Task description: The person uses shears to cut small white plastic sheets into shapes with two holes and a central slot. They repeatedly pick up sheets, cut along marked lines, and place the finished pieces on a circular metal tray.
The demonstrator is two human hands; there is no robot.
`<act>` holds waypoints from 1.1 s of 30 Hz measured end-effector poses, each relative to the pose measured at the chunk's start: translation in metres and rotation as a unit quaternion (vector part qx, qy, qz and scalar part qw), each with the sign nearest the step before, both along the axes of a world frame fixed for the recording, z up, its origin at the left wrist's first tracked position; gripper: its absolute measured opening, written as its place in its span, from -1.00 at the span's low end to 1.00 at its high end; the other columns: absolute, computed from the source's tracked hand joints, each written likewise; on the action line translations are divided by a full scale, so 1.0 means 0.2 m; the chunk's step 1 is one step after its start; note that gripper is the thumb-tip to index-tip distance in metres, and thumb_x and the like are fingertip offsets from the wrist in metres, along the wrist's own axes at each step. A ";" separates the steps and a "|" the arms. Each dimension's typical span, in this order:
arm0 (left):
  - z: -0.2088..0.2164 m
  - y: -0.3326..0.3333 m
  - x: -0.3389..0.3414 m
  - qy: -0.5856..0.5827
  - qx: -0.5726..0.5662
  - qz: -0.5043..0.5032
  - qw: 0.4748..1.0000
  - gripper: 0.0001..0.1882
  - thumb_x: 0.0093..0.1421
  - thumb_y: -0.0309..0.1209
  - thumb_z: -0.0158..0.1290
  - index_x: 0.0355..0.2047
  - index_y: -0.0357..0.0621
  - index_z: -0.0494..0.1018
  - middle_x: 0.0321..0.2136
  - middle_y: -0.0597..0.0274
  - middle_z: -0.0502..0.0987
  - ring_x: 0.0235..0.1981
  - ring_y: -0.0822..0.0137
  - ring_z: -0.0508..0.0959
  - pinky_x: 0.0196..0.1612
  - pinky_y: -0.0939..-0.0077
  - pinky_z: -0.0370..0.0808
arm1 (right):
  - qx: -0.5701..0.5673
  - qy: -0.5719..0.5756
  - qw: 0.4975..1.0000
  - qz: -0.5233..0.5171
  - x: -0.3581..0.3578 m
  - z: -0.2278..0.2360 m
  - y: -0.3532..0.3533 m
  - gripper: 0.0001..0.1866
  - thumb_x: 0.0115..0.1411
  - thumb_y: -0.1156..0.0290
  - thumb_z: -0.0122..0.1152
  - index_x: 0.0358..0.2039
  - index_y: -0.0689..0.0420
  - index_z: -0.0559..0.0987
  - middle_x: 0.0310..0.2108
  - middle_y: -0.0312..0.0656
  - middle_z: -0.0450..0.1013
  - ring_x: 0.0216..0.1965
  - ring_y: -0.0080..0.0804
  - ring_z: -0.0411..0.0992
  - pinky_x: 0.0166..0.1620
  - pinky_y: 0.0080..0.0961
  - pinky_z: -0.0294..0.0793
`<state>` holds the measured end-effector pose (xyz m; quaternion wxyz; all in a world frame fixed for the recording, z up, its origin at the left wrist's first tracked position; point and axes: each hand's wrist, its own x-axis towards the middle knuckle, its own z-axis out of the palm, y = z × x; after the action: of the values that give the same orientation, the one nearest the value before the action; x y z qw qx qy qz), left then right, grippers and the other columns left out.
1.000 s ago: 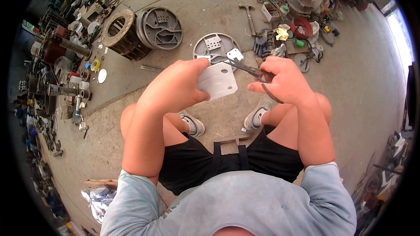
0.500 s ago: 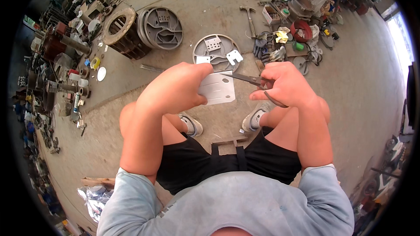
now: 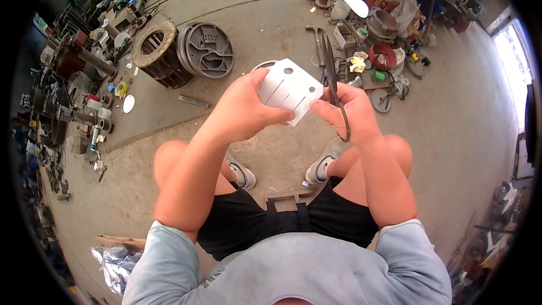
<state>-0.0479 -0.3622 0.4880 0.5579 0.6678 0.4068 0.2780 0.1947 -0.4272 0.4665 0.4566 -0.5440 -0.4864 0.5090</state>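
Observation:
My left hand (image 3: 240, 107) grips the left side of a white card-like sheet (image 3: 291, 89), thumb on its face and fingers behind. Round holes sit near its corners, and several thin slits run across its middle. In my right hand (image 3: 357, 112) is a pair of dark metal scissors (image 3: 329, 68), blades pointing up and away, one handle loop hanging below the palm. The right thumb and fingertips also touch the sheet's right corner. Behind the sheet, a round metal casting is mostly hidden; only its rim (image 3: 262, 65) shows.
On the floor ahead to the left stand a slotted metal cylinder (image 3: 151, 51) and a round casting (image 3: 212, 51). A hammer (image 3: 316, 36) lies beyond my right hand, near a red ring-shaped container (image 3: 383, 55). Machine parts line the left side. A low stool edge (image 3: 288, 196) shows between my legs.
The sheet has risen and turned so its corner points away from me. The scissors have swung from pointing left to pointing up. My right hand has come in to the sheet's corner.

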 end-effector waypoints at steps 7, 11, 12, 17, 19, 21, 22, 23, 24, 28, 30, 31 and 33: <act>0.01 0.05 -0.07 -0.179 -0.192 -0.076 0.962 -0.50 0.37 -0.29 0.32 0.19 -0.35 0.53 0.01 0.15 0.69 -0.03 0.39 0.69 0.03 0.40 0.65 | -0.027 0.035 0.998 0.045 0.03 0.05 0.03 -0.78 0.26 0.32 0.51 -0.29 0.22 0.71 -0.55 -0.50 0.43 -0.56 -0.77 0.27 -0.49 -0.66 0.17; -0.03 0.07 -0.08 -0.218 -0.230 -0.041 0.948 -0.64 0.50 -0.27 0.17 0.09 -0.34 0.61 -0.09 0.13 0.73 -0.12 0.38 0.72 -0.03 0.41 0.68 | -0.018 -0.028 0.998 0.051 -0.01 0.05 0.03 -0.76 0.23 0.31 0.54 -0.30 0.21 0.70 -0.54 -0.50 0.43 -0.51 -0.75 0.31 -0.44 -0.65 0.25; -0.04 0.08 -0.09 -0.219 -0.228 -0.043 0.948 -0.65 0.49 -0.28 0.17 0.08 -0.34 0.62 -0.11 0.13 0.73 -0.14 0.38 0.73 -0.05 0.42 0.69 | -0.007 -0.049 0.998 0.049 -0.02 0.05 0.03 -0.75 0.22 0.30 0.55 -0.30 0.21 0.70 -0.54 -0.49 0.44 -0.50 -0.74 0.32 -0.42 -0.65 0.27; -0.01 0.13 -0.14 -0.250 -0.197 0.017 0.948 -0.66 0.49 -0.28 0.18 0.05 -0.35 0.64 -0.13 0.10 0.75 -0.18 0.36 0.75 -0.09 0.42 0.71 | -0.054 -0.167 0.971 0.160 0.05 0.10 -0.02 -0.68 0.16 0.24 0.60 -0.29 0.24 0.71 -0.51 -0.45 0.46 -0.47 -0.70 0.33 -0.40 -0.59 0.31; -0.02 0.14 -0.17 -0.258 -0.184 0.025 0.948 -0.66 0.48 -0.27 0.18 0.04 -0.34 0.65 -0.14 0.11 0.75 -0.19 0.37 0.75 -0.11 0.44 0.70 | -0.088 -0.140 0.960 0.228 0.06 0.06 -0.03 -0.62 0.15 0.18 0.60 -0.34 0.28 0.71 -0.53 -0.43 0.43 -0.47 -0.69 0.30 -0.42 -0.55 0.29; -0.02 0.14 -0.19 -0.249 -0.185 0.017 0.951 -0.65 0.48 -0.26 0.19 0.04 -0.34 0.65 -0.15 0.12 0.75 -0.20 0.39 0.75 -0.14 0.48 0.69 | -0.144 -0.172 0.948 0.224 0.05 0.07 -0.02 -0.56 0.15 0.12 0.61 -0.36 0.29 0.70 -0.54 -0.44 0.40 -0.47 -0.69 0.28 -0.42 -0.54 0.27; -0.02 0.14 -0.20 -0.244 -0.181 0.012 0.953 -0.65 0.48 -0.26 0.19 0.04 -0.33 0.65 -0.16 0.13 0.75 -0.21 0.40 0.74 -0.16 0.50 0.69 | -0.172 -0.188 0.941 0.222 0.04 0.09 -0.01 -0.53 0.14 0.09 0.62 -0.37 0.30 0.69 -0.55 -0.44 0.38 -0.47 -0.69 0.27 -0.42 -0.54 0.26; 0.00 0.14 -0.21 -0.238 -0.174 0.006 0.955 -0.64 0.48 -0.25 0.19 0.04 -0.33 0.65 -0.16 0.14 0.75 -0.22 0.40 0.74 -0.17 0.51 0.68 | -0.189 -0.177 0.941 0.217 0.03 0.12 0.00 -0.46 0.13 0.01 0.63 -0.38 0.31 0.68 -0.57 -0.45 0.34 -0.48 -0.69 0.25 -0.43 -0.54 0.25; 0.00 0.14 -0.22 -0.232 -0.167 -0.001 0.958 -0.64 0.47 -0.24 0.19 0.05 -0.33 0.64 -0.16 0.15 0.75 -0.23 0.41 0.74 -0.19 0.53 0.67 | -0.183 -0.182 0.940 0.221 0.04 0.12 0.00 -0.46 0.13 -0.01 0.63 -0.39 0.31 0.68 -0.57 -0.45 0.34 -0.49 -0.69 0.25 -0.44 -0.54 0.25; -0.02 0.15 -0.22 -0.231 -0.174 -0.015 0.957 -0.65 0.48 -0.24 0.19 0.04 -0.32 0.65 -0.17 0.16 0.75 -0.24 0.42 0.73 -0.20 0.54 0.66 | -0.165 -0.187 0.942 0.225 0.08 0.09 0.01 -0.43 0.12 -0.03 0.64 -0.41 0.31 0.67 -0.58 -0.46 0.34 -0.51 -0.71 0.24 -0.47 -0.55 0.20; -0.03 0.15 -0.21 -0.227 -0.178 -0.014 0.958 -0.64 0.48 -0.25 0.19 0.04 -0.33 0.65 -0.16 0.15 0.75 -0.23 0.41 0.74 -0.18 0.52 0.68 | -0.163 -0.187 0.943 0.221 0.08 0.09 0.01 -0.43 0.12 -0.03 0.64 -0.43 0.31 0.67 -0.59 -0.47 0.33 -0.52 -0.72 0.23 -0.48 -0.55 0.18; -0.03 0.15 -0.21 -0.225 -0.180 -0.014 0.958 -0.64 0.48 -0.25 0.18 0.04 -0.33 0.65 -0.16 0.14 0.75 -0.23 0.41 0.74 -0.17 0.51 0.68 | -0.163 -0.189 0.943 0.220 0.07 0.09 0.02 -0.42 0.12 -0.04 0.64 -0.44 0.31 0.66 -0.60 -0.47 0.32 -0.53 -0.72 0.22 -0.49 -0.56 0.16; -0.03 0.14 -0.20 -0.223 -0.178 -0.014 0.958 -0.64 0.48 -0.26 0.18 0.05 -0.34 0.64 -0.15 0.14 0.75 -0.22 0.40 0.74 -0.16 0.50 0.69 | -0.165 -0.188 0.943 0.220 0.07 0.10 0.02 -0.42 0.12 -0.05 0.64 -0.45 0.31 0.66 -0.61 -0.48 0.31 -0.54 -0.72 0.21 -0.50 -0.56 0.14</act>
<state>-0.0885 -0.3339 0.4820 0.7485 0.4842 0.3050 0.3350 0.2078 -0.4229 0.4866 0.1370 -0.5769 -0.5804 0.5581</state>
